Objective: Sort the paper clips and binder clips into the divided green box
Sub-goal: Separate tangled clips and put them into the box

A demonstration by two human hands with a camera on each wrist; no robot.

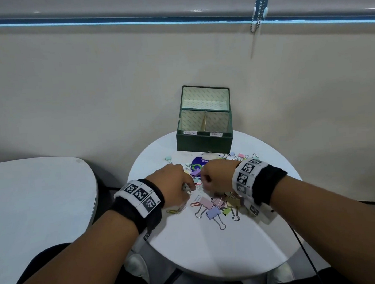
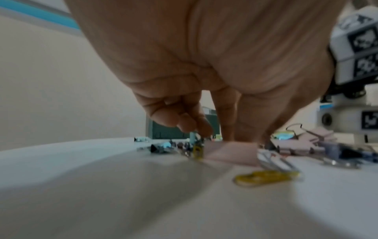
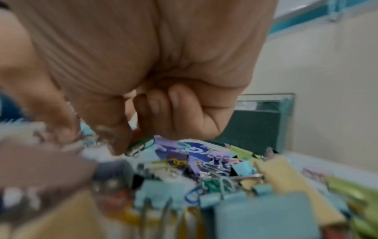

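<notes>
With the left hand (image 1: pixel 177 185) pinching a blue paper clip (image 2: pixel 192 137) and the right hand (image 1: pixel 217 177) a green wire paper clip (image 3: pixel 141 145) above the near pile, both should be carried to the far dark-green divided cardboard box (image 1: pixel 204 140) and released into the compartment labelled for paper clips.

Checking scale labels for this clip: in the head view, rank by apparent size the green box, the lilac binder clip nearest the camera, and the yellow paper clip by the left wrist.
1. green box, clearly largest despite standing farthest away.
2. lilac binder clip.
3. yellow paper clip, thin wire, smallest.
</notes>
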